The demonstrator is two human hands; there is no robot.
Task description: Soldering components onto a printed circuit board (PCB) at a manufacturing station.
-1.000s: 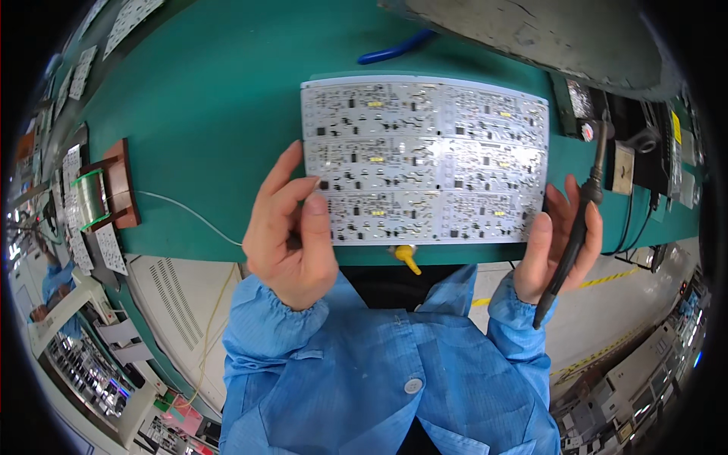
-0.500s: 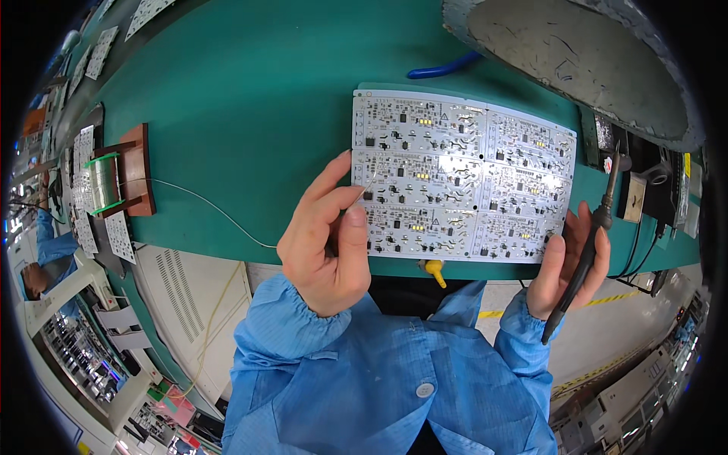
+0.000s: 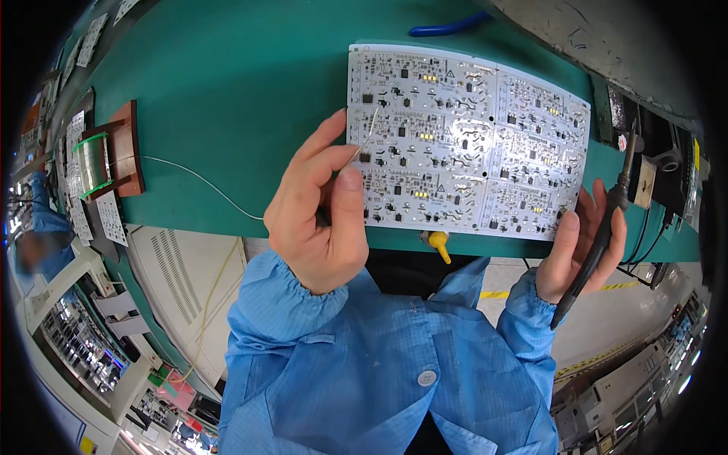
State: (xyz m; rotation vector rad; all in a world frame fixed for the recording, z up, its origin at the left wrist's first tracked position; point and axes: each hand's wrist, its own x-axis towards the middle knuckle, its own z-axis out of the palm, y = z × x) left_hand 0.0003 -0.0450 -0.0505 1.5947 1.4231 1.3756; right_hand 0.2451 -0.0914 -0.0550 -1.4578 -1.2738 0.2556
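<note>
A white circuit board panel, crowded with small components and parted into several like sections, is tilted above the table's front edge. Its left edge is at the fingers of my left hand, which pinches a thin solder wire; the free end sticks up over the board. From that hand the wire trails left to a spool on a brown stand. My right hand is at the lower right corner of the panel, with its fingers around a black soldering iron. The iron's tip points away from me, right of the panel.
Blue-handled tool grips lie beyond the board, beside a large grey plate-like thing. A yellow knob sticks out at the table's front edge. More boards lie near the spool. Black cables hang at the right.
The whole view has shifted, so the table things sit higher. The panel looks slightly larger and nearer. Both hands keep their holds.
</note>
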